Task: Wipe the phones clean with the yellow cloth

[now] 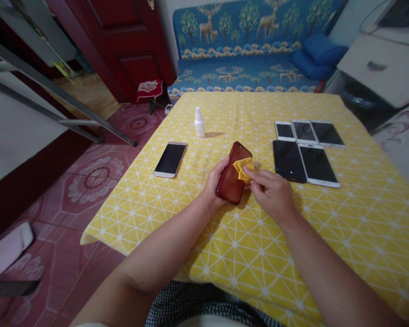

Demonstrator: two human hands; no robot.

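Observation:
A reddish-brown phone case (229, 184) rests in my left hand (213, 181), tilted above the table, with the camera corner at the top. Whether a phone sits inside the case I cannot tell. My right hand (274, 190) pinches a yellow cloth (243, 169) and presses it on the upper right part of the case's back. Some fingers of my left hand are hidden behind the case. Left of my hands lies a white-framed phone (170, 159), screen up. Beyond it a small white spray bottle (199, 123) stands upright.
Several phones lie in two rows at the right, among them a black phone (289, 160) and a large white phone (318, 164). A yellow patterned cloth (241, 254) covers the table. Behind are a blue sofa (238, 68) and a red stool (150, 88); a drawer cabinet (383, 63) stands right.

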